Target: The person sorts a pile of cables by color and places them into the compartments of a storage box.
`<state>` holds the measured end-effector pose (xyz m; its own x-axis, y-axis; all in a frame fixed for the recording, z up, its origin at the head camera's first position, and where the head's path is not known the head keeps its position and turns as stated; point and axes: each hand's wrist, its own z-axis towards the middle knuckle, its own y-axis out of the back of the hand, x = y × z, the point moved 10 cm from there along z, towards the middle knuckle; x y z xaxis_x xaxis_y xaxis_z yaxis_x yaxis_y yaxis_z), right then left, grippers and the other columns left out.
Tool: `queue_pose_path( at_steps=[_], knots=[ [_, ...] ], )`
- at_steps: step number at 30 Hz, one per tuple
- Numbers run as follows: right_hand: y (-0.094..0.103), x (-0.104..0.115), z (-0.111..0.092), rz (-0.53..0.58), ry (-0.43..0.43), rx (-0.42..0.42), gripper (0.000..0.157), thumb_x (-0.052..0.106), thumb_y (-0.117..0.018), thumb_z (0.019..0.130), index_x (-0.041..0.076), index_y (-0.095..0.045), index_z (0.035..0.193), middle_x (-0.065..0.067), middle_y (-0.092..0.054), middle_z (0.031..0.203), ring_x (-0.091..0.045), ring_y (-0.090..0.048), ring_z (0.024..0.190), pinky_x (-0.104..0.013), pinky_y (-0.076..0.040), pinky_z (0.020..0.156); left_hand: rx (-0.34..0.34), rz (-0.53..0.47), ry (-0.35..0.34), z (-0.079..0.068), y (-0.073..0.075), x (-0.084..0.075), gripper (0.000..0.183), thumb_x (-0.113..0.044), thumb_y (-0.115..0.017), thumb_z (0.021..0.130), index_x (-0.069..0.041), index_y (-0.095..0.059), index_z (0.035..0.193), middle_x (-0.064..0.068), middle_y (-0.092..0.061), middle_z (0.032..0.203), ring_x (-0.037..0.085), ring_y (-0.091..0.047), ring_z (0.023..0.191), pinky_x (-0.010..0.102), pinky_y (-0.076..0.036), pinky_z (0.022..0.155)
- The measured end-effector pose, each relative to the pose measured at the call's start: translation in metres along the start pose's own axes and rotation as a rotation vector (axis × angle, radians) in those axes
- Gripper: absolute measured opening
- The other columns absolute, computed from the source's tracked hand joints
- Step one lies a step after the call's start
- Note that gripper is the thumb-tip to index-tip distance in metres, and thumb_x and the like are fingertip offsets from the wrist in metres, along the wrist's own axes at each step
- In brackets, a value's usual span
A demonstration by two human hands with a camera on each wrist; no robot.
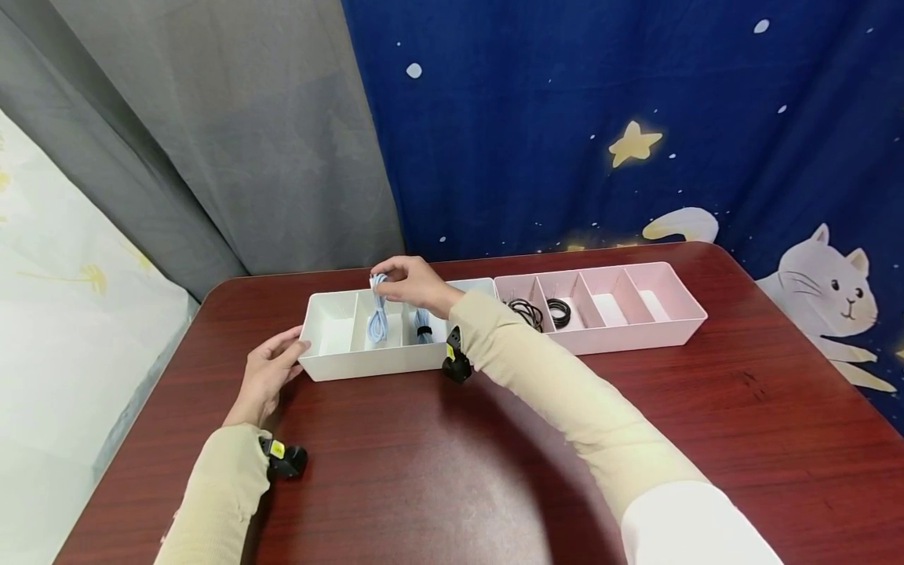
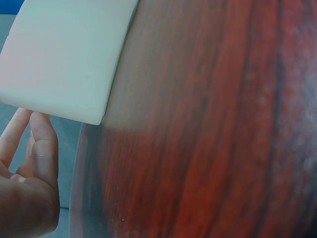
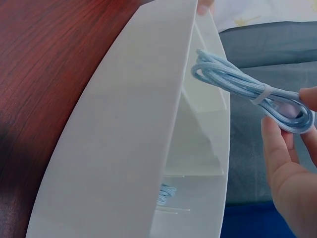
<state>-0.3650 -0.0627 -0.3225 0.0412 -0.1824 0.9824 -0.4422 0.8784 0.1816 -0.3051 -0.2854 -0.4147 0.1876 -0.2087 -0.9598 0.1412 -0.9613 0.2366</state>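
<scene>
My right hand (image 1: 417, 284) pinches a bundled light blue cable (image 1: 377, 318) between thumb and fingers. The cable hangs over the second compartment from the left of a white divided box (image 1: 384, 362). In the right wrist view, a pale tie wraps the folded cable (image 3: 233, 82). My left hand (image 1: 268, 369) grips the white box's left end, its thumb at the rim near the front corner. Another light blue cable bundle (image 1: 423, 326) with a black strap lies in the compartment to the right. My right forearm hides part of the box's right end.
A pink divided box (image 1: 621, 337) stands end to end with the white one. Coils of black cable (image 1: 559, 313) lie in its left compartments. Both boxes sit near the back edge of a reddish-brown table (image 1: 395, 455), before grey and blue curtains.
</scene>
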Motion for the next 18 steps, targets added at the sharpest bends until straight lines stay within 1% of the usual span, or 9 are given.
queue_pose_path(
  at_steps=[6,10,14,18],
  knots=[
    [-0.005,-0.004,0.006,-0.033,-0.022,0.03,0.033,0.002,-0.06,0.082,0.0,-0.056,0.114,-0.009,-0.053,0.093,-0.016,-0.054,0.085,-0.022,-0.048,0.074,0.001,-0.003,0.009,0.0,0.001,0.001,0.053,-0.034,-0.062,0.082,-0.014,-0.048,0.128,-0.011,-0.052,0.095,0.0,-0.052,0.08,0.015,-0.046,0.065],
    [-0.008,-0.009,0.007,-0.034,-0.051,0.035,0.033,0.002,-0.061,0.081,0.001,-0.056,0.114,-0.011,-0.053,0.097,-0.016,-0.054,0.086,-0.022,-0.048,0.074,0.008,0.0,0.007,0.0,0.001,0.0,0.054,-0.034,-0.062,0.082,-0.013,-0.047,0.129,-0.01,-0.051,0.097,-0.001,-0.052,0.081,0.015,-0.046,0.067],
    [-0.009,-0.015,0.007,-0.034,-0.075,0.028,0.033,0.002,-0.062,0.08,0.002,-0.057,0.113,-0.009,-0.052,0.095,-0.015,-0.054,0.084,-0.021,-0.048,0.073,0.011,0.014,0.002,0.0,0.0,0.0,0.054,-0.034,-0.062,0.082,-0.013,-0.047,0.13,-0.01,-0.051,0.098,0.0,-0.052,0.081,0.016,-0.047,0.067],
    [-0.012,-0.017,0.008,-0.038,-0.069,0.031,0.034,0.002,-0.062,0.08,0.001,-0.056,0.113,-0.008,-0.051,0.094,-0.016,-0.054,0.085,-0.022,-0.048,0.073,0.007,0.012,0.001,0.001,0.0,0.0,0.052,-0.032,-0.062,0.082,-0.013,-0.048,0.128,-0.011,-0.051,0.096,0.0,-0.052,0.079,0.017,-0.047,0.067]
  ],
)
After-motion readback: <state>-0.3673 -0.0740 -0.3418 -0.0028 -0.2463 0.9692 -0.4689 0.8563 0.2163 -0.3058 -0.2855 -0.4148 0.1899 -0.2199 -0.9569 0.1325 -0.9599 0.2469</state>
